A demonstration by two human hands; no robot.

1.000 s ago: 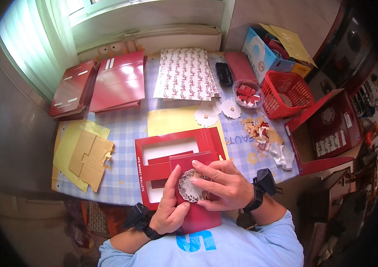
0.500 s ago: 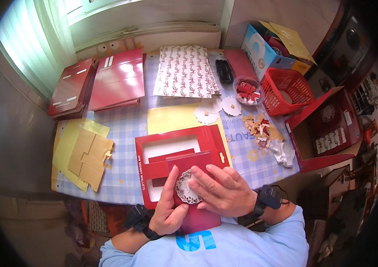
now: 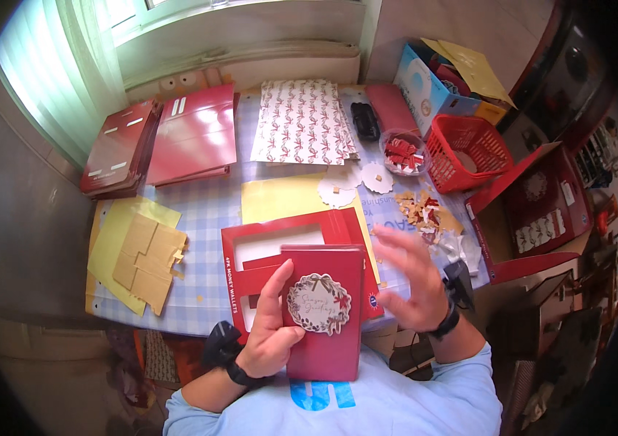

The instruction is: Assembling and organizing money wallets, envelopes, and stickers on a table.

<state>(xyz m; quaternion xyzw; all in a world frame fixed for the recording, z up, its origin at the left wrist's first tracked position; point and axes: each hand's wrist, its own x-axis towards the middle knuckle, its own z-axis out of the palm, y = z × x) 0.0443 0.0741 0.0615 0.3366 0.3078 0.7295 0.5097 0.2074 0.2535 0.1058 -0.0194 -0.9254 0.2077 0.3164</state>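
A dark red money wallet [image 3: 323, 359] stands upright in front of my chest, with a round wreath decoration [image 3: 320, 304] on its front. My left hand [image 3: 273, 327] grips its left edge, thumb on the front face beside the wreath. Off to the wallet's right, my right hand [image 3: 412, 280] is open with fingers apart, slightly blurred, and touches nothing. Behind the wallet lies a flat red packaging sleeve [image 3: 338, 231] with window cutouts, partly hidden by the wallet and my left hand.
Stacks of red card [image 3: 194, 134] and a patterned paper stack [image 3: 298, 120] lie along the back. White scalloped discs [image 3: 376, 177] sit near a tub of red pieces [image 3: 405, 154], a red basket [image 3: 494, 145] and a blue box [image 3: 414, 76]. Paper scraps [image 3: 419, 211] lie at right, yellow-brown card [image 3: 150, 254] at left.
My right hand has lifted off the wreath and moved right, uncovering the decoration. The wallet, still in my left hand, has shifted slightly right.
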